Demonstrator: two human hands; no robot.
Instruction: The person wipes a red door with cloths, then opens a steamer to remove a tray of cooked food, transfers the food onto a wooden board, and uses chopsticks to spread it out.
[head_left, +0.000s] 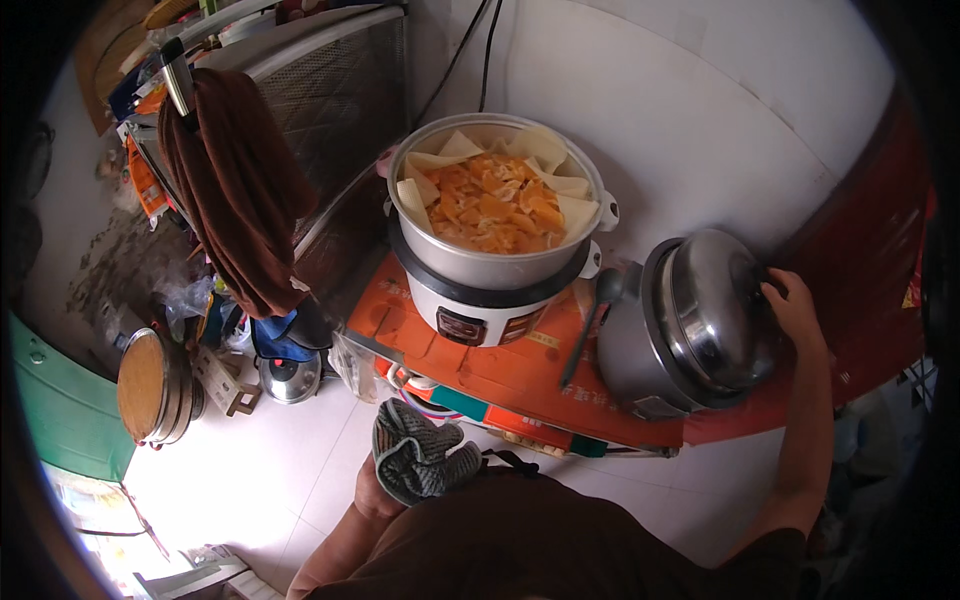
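Note:
My left hand (377, 489) holds a bunched grey ribbed cloth (420, 454) close to my body. My right hand (792, 304) is at the dark knob of a shiny domed metal lid (712, 315), its fingertips partly hidden behind the lid. That lid sits tilted in view over a second grey cooker (637, 360). Between the two cookers lies a dark long-handled spoon (581, 337). In front of me stands a white rice cooker (495, 322). On top of it, a metal steamer pot (487, 264) is lined with pale cloth (574, 217) and filled with orange food pieces (495, 199).
Both cookers rest on an orange-covered table (450, 352) against a white wall (637, 97). A brown towel (232, 187) hangs from a mesh-sided rack (330, 82) at left. On the tiled floor are a lidded pot (289, 380) and stacked round wooden-topped stools (142, 386). Power cords (487, 60) run down the wall.

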